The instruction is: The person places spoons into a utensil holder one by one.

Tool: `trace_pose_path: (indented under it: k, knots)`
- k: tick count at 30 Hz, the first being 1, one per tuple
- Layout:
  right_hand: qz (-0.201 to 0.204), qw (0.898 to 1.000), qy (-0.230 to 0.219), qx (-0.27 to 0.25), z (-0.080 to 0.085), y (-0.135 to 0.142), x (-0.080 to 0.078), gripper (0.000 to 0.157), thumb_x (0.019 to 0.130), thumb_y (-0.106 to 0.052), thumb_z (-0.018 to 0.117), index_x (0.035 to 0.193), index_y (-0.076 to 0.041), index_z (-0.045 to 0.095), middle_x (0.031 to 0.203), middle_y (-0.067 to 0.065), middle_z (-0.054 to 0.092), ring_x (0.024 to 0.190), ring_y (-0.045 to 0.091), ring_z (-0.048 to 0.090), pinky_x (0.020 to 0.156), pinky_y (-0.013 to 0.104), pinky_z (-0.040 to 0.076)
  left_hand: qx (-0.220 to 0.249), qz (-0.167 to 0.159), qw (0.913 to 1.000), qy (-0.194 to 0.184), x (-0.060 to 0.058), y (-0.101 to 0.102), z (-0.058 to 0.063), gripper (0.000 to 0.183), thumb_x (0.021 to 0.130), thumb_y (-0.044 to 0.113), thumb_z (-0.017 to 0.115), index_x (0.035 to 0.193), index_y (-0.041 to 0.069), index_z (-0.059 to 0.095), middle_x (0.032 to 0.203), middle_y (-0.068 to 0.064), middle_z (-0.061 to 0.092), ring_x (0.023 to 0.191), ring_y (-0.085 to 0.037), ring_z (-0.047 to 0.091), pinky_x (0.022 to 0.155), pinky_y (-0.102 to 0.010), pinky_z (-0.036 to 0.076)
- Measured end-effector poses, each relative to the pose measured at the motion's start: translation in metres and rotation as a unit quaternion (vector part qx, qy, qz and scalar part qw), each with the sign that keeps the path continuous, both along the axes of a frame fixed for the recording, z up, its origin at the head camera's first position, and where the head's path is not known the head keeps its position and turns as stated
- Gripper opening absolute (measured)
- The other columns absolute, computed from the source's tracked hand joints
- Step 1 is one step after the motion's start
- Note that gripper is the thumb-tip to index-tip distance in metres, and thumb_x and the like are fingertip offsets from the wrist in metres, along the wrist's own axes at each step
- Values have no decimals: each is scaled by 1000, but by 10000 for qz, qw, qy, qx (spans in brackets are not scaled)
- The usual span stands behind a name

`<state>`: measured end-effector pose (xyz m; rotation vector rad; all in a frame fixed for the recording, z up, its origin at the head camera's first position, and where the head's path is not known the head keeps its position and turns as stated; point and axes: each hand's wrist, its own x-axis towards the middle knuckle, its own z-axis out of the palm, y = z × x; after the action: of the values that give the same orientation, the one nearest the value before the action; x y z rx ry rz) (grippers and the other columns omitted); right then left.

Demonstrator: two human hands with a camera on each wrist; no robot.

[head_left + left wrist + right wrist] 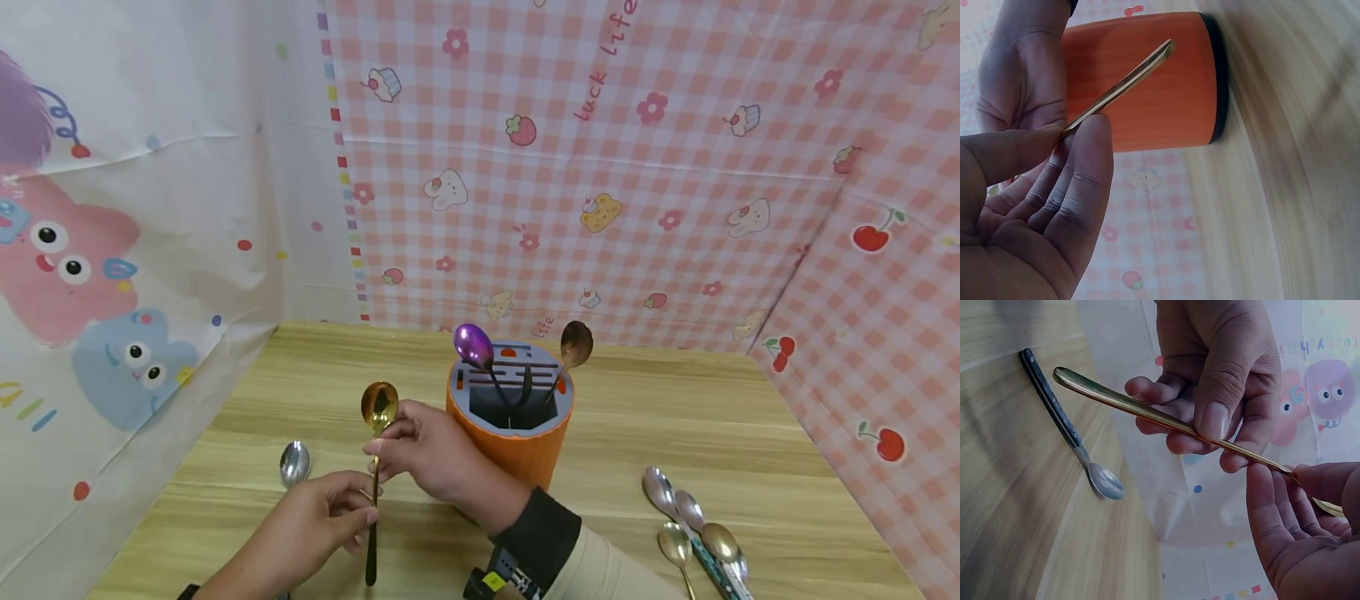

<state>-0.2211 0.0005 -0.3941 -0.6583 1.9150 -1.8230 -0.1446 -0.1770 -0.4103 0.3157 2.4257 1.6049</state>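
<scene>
Both hands hold one gold spoon (379, 403), bowl up and handle pointing down, to the left of an orange utensil holder (517, 454). My left hand (311, 517) pinches the handle between thumb and fingers, around its middle. Higher up, just under the bowl, the thumb and fingers of my right hand (435, 454) pinch the neck. In the right wrist view the gold handle (1116, 399) runs past the left thumb to its free end. A purple spoon (473, 345) and a copper-coloured spoon (577, 343) stand bowl-up in the holder.
Beside the left hand lies a silver spoon (296, 463); its dark handle (1052, 397) shows in the right wrist view. Several spoons (720, 542) lie in a group at the front right of the wooden table (615, 467). Patterned cloth (600, 275) hangs behind and along both sides.
</scene>
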Motion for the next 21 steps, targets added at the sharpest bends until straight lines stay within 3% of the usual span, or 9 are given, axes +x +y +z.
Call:
trace_pose_path:
  k: [4, 12, 16, 21]
  knots:
    - [-11, 10000, 43, -8, 3, 1, 2, 15, 94, -9, 66, 97, -2, 54, 95, 13, 72, 75, 18, 69, 77, 49, 58, -10, -5, 10000, 63, 1, 1, 2, 14, 92, 8, 67, 103, 1, 63, 85, -9, 68, 76, -28, 64, 60, -33, 58]
    - [-80, 9998, 112, 135, 9, 3, 4, 15, 93, -12, 68, 100, -4, 57, 89, 10, 70, 72, 18, 69, 70, 35, 59, 37, -86, 9998, 179, 1, 2, 5, 14, 93, 8, 66, 103, -1, 62, 86, -10, 69, 74, -24, 65, 60, -34, 59]
    - [-69, 9998, 147, 141, 12, 4, 5, 17, 93, -13, 68, 103, -3, 58, 89, 10, 69, 74, 19, 69, 72, 35, 59, 21, -106, 9997, 213, 1, 2, 7, 14, 93, 10, 67, 102, 0, 62, 86, -10, 69, 73, -21, 64, 60, -34, 59]
    - [-90, 9995, 202, 239, 17, 6, 7, 18, 94, -15, 67, 106, -5, 57, 92, 8, 69, 74, 18, 69, 72, 34, 58, 37, -148, 9998, 162, 1, 2, 12, 16, 93, 13, 67, 103, 1, 62, 88, -9, 69, 77, -26, 64, 62, -34, 59]
